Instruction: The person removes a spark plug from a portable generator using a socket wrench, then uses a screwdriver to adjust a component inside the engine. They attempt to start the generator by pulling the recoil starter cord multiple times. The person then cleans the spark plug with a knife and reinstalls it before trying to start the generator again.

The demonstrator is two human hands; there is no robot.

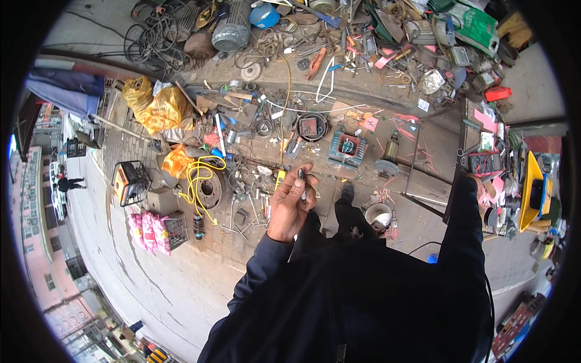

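My left hand is raised in front of my body. Its thumb and fingers pinch a small, dark, pen-like stick; its exact kind is unclear. Over on the right, my right hand reaches to the cluttered metal-framed table, beside a dark box with red parts. My sleeve and the clutter hide most of its fingers. On the ground beyond my feet sit a finned motor housing and a motor rotor. Left of the housing lies a round black pan.
Tools and scrap cover the ground ahead. To the left are a wheel rim with a yellow hose, a generator and orange bags. A bucket stands near my feet. A yellow tray is far right.
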